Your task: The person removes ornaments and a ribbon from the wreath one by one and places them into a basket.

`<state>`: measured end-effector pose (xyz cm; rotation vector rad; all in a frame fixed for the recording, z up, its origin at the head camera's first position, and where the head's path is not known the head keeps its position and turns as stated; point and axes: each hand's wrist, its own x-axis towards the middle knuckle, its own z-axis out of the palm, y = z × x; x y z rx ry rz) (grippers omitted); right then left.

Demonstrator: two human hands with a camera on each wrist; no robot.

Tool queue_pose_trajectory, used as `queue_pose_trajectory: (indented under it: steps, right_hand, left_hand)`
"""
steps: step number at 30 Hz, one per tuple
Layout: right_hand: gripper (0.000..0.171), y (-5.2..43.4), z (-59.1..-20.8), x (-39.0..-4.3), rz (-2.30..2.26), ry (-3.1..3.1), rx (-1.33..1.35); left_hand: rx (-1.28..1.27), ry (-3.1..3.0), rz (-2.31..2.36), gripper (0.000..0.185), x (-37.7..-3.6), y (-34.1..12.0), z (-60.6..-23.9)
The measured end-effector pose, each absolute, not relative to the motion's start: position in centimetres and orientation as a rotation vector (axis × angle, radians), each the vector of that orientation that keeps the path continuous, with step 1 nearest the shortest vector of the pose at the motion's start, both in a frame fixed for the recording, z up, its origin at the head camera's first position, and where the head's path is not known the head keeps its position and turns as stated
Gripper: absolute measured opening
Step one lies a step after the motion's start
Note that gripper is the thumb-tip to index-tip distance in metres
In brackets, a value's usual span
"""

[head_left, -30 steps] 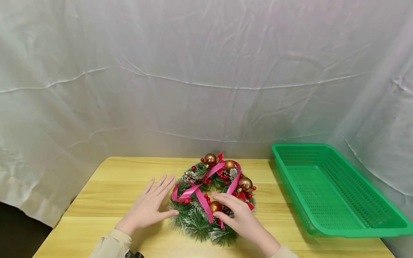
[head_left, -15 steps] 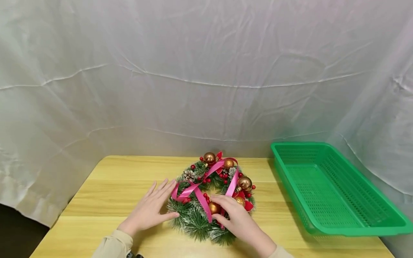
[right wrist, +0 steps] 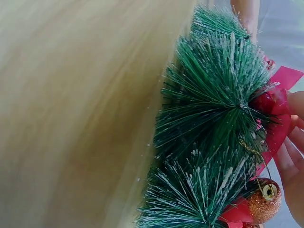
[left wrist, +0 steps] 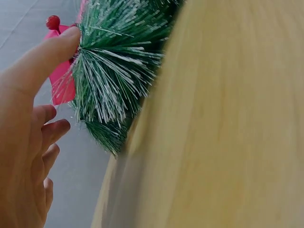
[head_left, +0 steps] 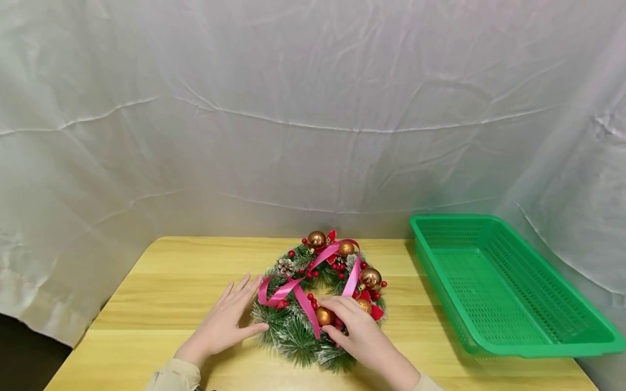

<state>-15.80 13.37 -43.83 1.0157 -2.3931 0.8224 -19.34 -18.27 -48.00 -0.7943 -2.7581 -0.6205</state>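
We see a wreath (head_left: 318,301) lying flat on the bench (head_left: 161,293), near its middle, with a pink ribbon (head_left: 298,290) looped across the greenery and gold baubles (head_left: 370,277) set around the ring. Our left hand (head_left: 226,320) rests beside the wreath's left edge, fingers straight and spread, the thumb touching the frosted needles; the left wrist view shows that thumb (left wrist: 50,52) pressed against a tuft of needles next to a red berry (left wrist: 52,22). Our right hand (head_left: 354,331) lies over the near right part of the ring, fingers curled about the ribbon where it passes a gold bauble (head_left: 325,316); the right wrist view shows fingertips (right wrist: 294,156) against the red ribbon, though whether they pinch it firmly we cannot tell for certain. A green basket (head_left: 508,293) stands well apart at the right end of the bench, with nothing in it.

We judge that the step in hand is working the ribbon on the wreath, the left hand steadying the ring while the right handles the band. The next move seems to call for a sure pinch on the ribbon and a steady left hand, so that the light wreath does not slide on the smooth wood.
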Motion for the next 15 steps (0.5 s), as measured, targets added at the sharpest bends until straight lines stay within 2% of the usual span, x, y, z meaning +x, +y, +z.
queue_pose_trajectory:
  steps: [15]
  right_hand:
    - [0.05,14.9,-41.7,-15.6,0.928,-2.214,1.041]
  left_hand:
    - [-0.834,-2.703,-0.39,0.09,-18.9,-18.0,-47.6]
